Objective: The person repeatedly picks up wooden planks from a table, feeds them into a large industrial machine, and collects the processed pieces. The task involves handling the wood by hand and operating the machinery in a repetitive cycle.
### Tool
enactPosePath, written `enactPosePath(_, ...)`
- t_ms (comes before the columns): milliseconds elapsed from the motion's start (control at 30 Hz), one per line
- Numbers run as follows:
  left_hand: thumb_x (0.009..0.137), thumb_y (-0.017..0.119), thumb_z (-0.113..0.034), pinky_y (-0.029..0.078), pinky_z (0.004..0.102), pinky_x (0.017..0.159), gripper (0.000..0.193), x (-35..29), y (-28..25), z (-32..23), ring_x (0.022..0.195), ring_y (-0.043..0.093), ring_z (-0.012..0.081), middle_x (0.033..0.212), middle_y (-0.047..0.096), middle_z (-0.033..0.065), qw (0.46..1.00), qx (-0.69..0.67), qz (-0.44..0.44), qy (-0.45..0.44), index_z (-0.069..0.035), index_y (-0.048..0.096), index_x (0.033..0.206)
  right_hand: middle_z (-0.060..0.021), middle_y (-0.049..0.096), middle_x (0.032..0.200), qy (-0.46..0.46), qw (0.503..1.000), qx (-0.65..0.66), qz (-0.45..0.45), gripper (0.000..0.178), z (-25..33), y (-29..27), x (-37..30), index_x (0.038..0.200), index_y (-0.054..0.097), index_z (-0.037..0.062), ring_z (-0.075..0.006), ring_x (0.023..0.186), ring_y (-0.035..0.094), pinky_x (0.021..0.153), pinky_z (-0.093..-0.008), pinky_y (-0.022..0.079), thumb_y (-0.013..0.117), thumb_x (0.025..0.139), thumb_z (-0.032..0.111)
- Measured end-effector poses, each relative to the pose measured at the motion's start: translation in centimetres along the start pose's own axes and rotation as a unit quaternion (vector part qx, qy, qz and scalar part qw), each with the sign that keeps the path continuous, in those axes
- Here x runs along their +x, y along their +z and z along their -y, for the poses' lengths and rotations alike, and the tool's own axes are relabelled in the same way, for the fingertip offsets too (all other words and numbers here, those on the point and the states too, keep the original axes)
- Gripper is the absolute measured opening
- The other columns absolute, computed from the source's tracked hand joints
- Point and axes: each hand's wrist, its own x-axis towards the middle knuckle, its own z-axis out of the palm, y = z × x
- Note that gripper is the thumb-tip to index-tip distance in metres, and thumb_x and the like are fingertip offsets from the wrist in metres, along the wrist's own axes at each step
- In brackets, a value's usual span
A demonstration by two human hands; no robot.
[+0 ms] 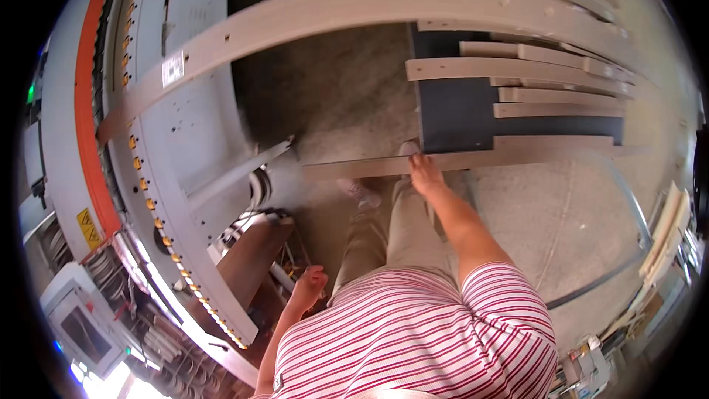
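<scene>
My right hand [425, 171] reaches forward and grips a long narrow beige board [354, 168] from above, near its middle. The board lies along the near edge of a dark table surface [454, 129], and its left part juts out past that edge. My left hand [310, 282] hangs beside my waist with its fingers curled in, and I see nothing in it. Farther off, a longer beige board [310, 9] with a white label [172, 68] spans from the machine [196, 103] across to the dark table.
Several beige strips [517, 68] lie on the dark table at the right. The grey machine with an orange band [92, 118] and a row of yellow parts runs along the left. A brown panel [255, 258] and cables are low beside my left hand. More boards [661, 236] stand far right.
</scene>
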Motion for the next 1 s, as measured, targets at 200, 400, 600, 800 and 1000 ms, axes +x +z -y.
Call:
enactPosePath(200,0.100,0.056,-0.021,0.054,0.0304,0.080,0.029,-0.9,-1.0,1.4,0.090,0.068,0.0183,0.098,0.068,0.0112,0.972,-0.169,-0.155,-0.056,0.000,0.054,0.119,-0.0146,0.057,0.122,-0.063,0.998,-0.022,-0.008,0.048,0.5,0.5,4.0,0.127,0.052,0.0035,-0.0298,0.117,0.055,0.094,-0.0435,0.047,0.063,0.083,0.017)
enactPosePath(400,0.102,0.054,-0.027,0.053,0.0309,0.084,0.033,-0.4,-2.0,-2.4,0.095,0.067,0.0179,0.107,0.067,0.0106,0.947,-0.271,-0.157,-0.064,-0.003,0.054,0.125,-0.0174,0.063,0.112,-0.083,0.991,0.037,0.103,0.056,1.9,-10.0,1.1,0.115,0.053,0.0022,-0.0351,0.113,0.059,0.089,-0.0445,0.050,0.075,0.067,0.019)
enactPosePath(600,0.101,0.056,-0.029,0.045,0.0350,0.099,0.034,-0.7,-2.8,-9.8,0.114,0.060,0.0207,0.119,0.064,0.0095,0.802,-0.569,-0.181,0.012,-0.006,0.054,0.127,0.0011,0.057,0.075,-0.065,0.705,0.390,0.589,0.052,2.8,-25.0,-3.4,0.113,0.059,0.0016,-0.0119,0.061,0.053,0.059,-0.0279,0.044,0.078,0.077,0.034)
enactPosePath(800,0.098,0.063,-0.027,0.043,0.0329,0.100,0.039,-4.5,-6.1,-17.2,0.117,0.057,0.0190,0.121,0.062,0.0064,0.633,-0.681,-0.181,0.320,-0.003,0.053,0.126,-0.0141,0.068,0.099,-0.059,0.520,0.487,0.700,0.054,9.0,-35.4,-8.7,0.122,0.058,-0.0066,-0.0211,0.086,0.068,0.085,-0.0362,0.055,0.064,0.085,0.032)
enactPosePath(1000,0.095,0.067,-0.030,0.052,0.0288,0.070,0.029,-7.9,-13.7,-14.4,0.083,0.065,0.0143,0.093,0.068,0.0034,0.607,-0.632,-0.422,0.234,-0.004,0.061,0.107,-0.0180,0.069,0.111,-0.149,0.705,0.442,0.534,0.045,12.2,-37.1,-9.4,0.119,0.062,-0.0057,-0.0249,0.099,0.069,0.093,-0.0374,0.053,0.072,0.087,0.024)
